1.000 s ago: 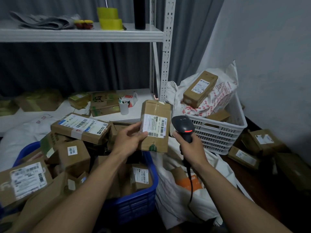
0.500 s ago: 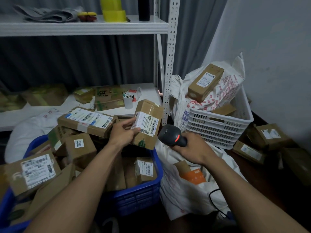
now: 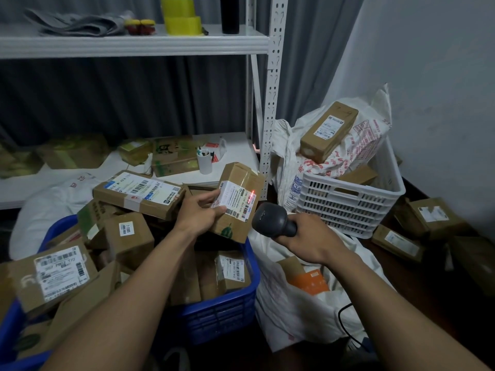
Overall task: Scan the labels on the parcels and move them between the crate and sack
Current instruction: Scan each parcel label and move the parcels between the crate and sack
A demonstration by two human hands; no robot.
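My left hand (image 3: 199, 212) grips a small cardboard parcel (image 3: 241, 183) with a white barcode label, held tilted above the blue crate (image 3: 222, 314), which is heaped with labelled boxes. My right hand (image 3: 310, 239) holds a black barcode scanner (image 3: 270, 218) just right of the parcel, its head turned toward the label. A red scan line glows on the label. Under my right arm lies an open white sack (image 3: 297, 309) with an orange parcel (image 3: 309, 281) inside.
A white crate (image 3: 348, 204) at the right holds a printed sack and a long box (image 3: 328, 131). More parcels lie on the floor by the wall (image 3: 428, 215). A white metal shelf post (image 3: 272, 103) stands behind; the low shelf carries boxes and a pen cup (image 3: 205, 163).
The scanner has swung from upright to pointing left at the label, and the red line now shows on it. The parcel has tilted and come lower, toward the scanner.
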